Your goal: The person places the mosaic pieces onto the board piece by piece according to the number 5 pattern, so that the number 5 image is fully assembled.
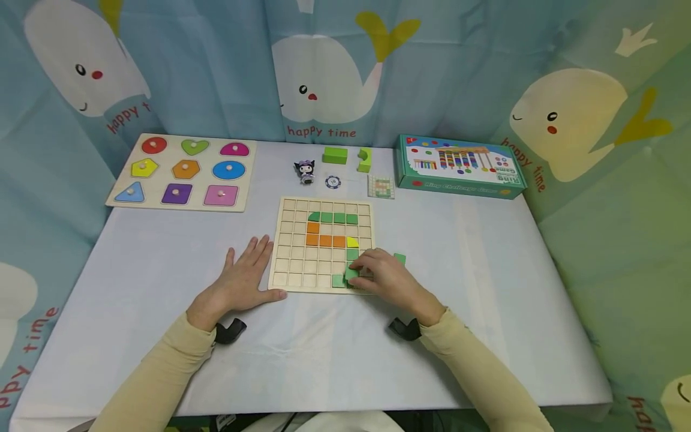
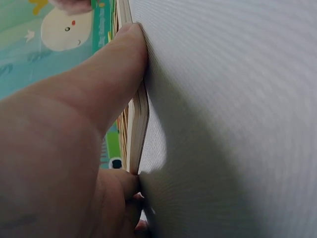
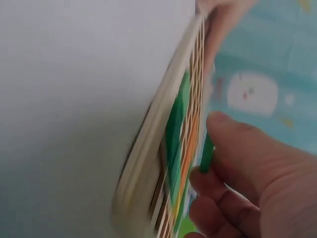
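Note:
A wooden grid board (image 1: 291, 264) lies on the white table, with green, orange and yellow tiles set in some of its squares. My right hand (image 1: 385, 279) pinches a green square tile (image 3: 207, 154) between thumb and fingers, just above the board's lower right part. Beside the board, my left hand (image 1: 240, 279) rests with fingers spread, its thumb touching the lower left corner. In the left wrist view the thumb (image 2: 119, 59) lies against the board's edge (image 2: 138, 119). Another green tile (image 1: 399, 258) lies off the board, just past my right hand.
At the back left is a shape puzzle board (image 1: 205, 180) with knobbed pieces. Behind the grid stand a small figurine (image 1: 306, 172), a round chip (image 1: 333, 182), green blocks (image 1: 335, 156) and a pattern card (image 1: 381, 186). A game box (image 1: 459, 168) sits at the back right.

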{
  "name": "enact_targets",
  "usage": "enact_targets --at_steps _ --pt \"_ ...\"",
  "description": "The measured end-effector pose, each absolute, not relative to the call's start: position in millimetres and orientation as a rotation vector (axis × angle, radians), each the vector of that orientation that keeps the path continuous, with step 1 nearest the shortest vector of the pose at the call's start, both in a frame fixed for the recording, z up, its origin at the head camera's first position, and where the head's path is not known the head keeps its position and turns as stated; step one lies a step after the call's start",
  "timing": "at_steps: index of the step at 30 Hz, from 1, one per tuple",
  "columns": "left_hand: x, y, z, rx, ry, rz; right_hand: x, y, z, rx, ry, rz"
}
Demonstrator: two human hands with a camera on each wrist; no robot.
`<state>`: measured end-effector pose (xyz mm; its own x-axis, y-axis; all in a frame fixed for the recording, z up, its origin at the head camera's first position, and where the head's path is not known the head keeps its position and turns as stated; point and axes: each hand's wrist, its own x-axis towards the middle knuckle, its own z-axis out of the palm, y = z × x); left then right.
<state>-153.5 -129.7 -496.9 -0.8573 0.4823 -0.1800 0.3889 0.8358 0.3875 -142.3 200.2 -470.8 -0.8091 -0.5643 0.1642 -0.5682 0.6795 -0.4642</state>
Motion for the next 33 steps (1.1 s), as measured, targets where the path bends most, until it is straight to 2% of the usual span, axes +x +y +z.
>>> enact_targets --at_steps 8,19,25,33 --pt "-150.5 -126.8 -498.1 0.667 2.742 0.490 -144.2 165.5 -479.0 1.142 -2.877 0.719" --pt "-150.6 -125.9 -498.9 0.671 2.750 0.493 -146.0 153.2 -483.3 1.155 -2.845 0.675" --pt "-150.4 -125.3 -500.0 0.664 2.750 0.494 -146.6 168.6 -479.3 1.143 -2.808 0.764" --pt "-150.9 -126.2 -497.4 0.666 2.760 0.476 -139.1 226.6 -476.4 0.855 -2.873 0.810"
